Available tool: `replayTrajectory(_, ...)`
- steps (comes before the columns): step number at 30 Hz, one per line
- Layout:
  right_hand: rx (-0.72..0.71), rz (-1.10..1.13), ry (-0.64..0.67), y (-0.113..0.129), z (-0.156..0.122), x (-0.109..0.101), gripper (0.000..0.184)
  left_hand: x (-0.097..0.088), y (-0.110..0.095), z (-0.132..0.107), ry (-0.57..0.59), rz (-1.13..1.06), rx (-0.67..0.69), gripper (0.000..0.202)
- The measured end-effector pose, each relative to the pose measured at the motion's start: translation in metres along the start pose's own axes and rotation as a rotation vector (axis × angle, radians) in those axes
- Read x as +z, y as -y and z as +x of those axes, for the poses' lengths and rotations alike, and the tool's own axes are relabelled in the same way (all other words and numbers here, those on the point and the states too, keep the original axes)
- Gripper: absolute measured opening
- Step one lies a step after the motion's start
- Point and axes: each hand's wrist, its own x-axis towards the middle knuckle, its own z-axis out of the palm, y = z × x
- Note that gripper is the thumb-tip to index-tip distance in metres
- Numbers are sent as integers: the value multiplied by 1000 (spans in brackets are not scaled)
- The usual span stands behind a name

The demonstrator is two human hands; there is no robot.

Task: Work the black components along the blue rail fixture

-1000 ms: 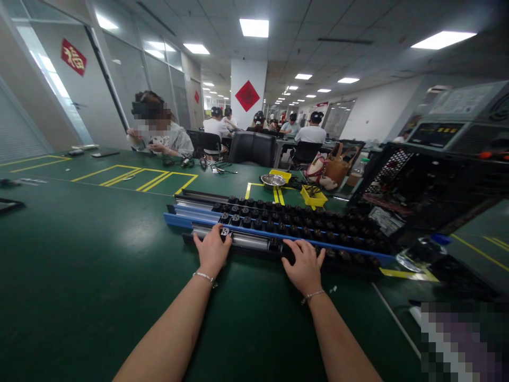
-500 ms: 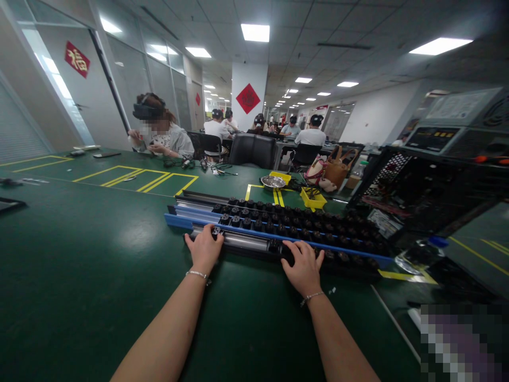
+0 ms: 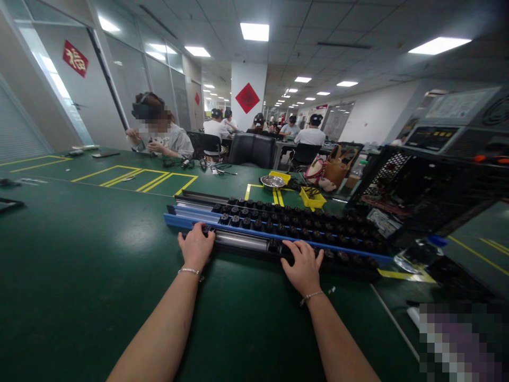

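Long metal rails lie side by side on the green table, with rows of black socket modules in them. My left hand curls over the left end of the front rail. Between its thumb and fingers is a black socket module, partly covered. Bare silvery channel shows between my two hands. Farther right, my right hand bends its fingers around a black module in the same rail, beside another module. My fingers hide most of what it grips. A blue-edged rail runs just behind.
A metal bowl and a yellow tray stand behind the rails. At right are an open computer case and a clear bottle with a blue cap. Across the table sits a person wearing a headset.
My left hand has slid a short way left along the front rail with the module, leaving more bare channel to its right. My right hand stays in place.
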Motion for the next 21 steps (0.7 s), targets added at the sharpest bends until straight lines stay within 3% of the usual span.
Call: replayTrajectory(21,11,-1,5,0,0,0,41,-3,16,14,-25,8,-21,40)
